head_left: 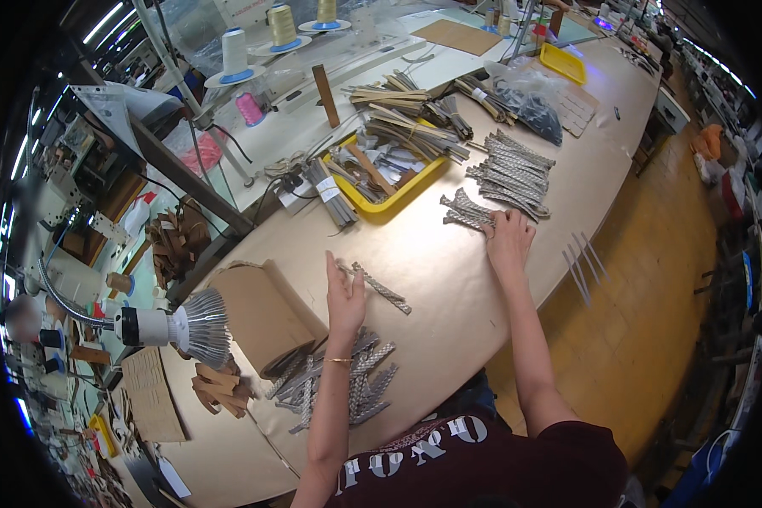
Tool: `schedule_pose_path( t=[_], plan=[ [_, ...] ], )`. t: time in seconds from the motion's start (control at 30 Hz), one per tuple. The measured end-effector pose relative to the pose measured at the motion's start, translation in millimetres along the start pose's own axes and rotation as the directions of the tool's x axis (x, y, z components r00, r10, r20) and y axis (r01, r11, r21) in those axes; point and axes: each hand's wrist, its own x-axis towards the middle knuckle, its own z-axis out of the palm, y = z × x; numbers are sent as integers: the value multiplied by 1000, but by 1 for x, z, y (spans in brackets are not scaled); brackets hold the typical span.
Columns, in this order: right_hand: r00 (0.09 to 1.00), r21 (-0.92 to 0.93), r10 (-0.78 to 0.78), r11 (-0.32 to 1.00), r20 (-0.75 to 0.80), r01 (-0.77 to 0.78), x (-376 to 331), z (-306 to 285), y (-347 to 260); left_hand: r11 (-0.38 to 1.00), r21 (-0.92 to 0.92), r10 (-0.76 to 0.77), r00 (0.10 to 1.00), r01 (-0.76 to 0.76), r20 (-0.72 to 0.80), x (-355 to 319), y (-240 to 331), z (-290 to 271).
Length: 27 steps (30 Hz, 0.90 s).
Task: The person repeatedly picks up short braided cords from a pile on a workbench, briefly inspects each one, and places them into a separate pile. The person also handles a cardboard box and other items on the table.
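Note:
My left hand point(345, 303) is raised over the table with its fingers stretched out, right beside a short braided strip point(385, 289) in silvery grey. Part of that strip passes behind the fingers. Farther right, my right hand point(510, 243) has its fingers bent down on the ends of a small bunch of braided strips point(463, 209); its fingertips are partly hidden. A larger row of similar braided strips point(510, 173) lies just beyond that hand. Below my left wrist is a loose heap of braided and flat grey strips point(368, 372), partly covered by my forearm.
A yellow tray point(395, 203) holds strips and scraps, with bundled strips point(415, 127) behind it. A brown roll point(267, 313), a lamp point(196, 328) and brown scraps point(220, 389) stand at the left. Thread cones point(235, 55) stand at the back. The table's right edge borders a yellowish floor point(626, 279).

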Motion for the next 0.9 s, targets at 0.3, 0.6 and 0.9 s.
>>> schedule_pose_path(
  t=[0.3, 0.6, 0.9],
  plan=[
    [989, 203, 44, 979, -143, -14, -16, -19, -10, 973, 212, 98, 995, -94, -11, -53, 27, -3],
    [764, 798, -334, 480, 552, -366, -113, -80, -89, 818, -522, -216, 970, 241, 110, -60, 44, 16],
    [554, 808, -598, 511, 579, -293, -132, -108, -115, 469, -743, -361, 872, 477, 331, -62, 38, -49]
  ],
)
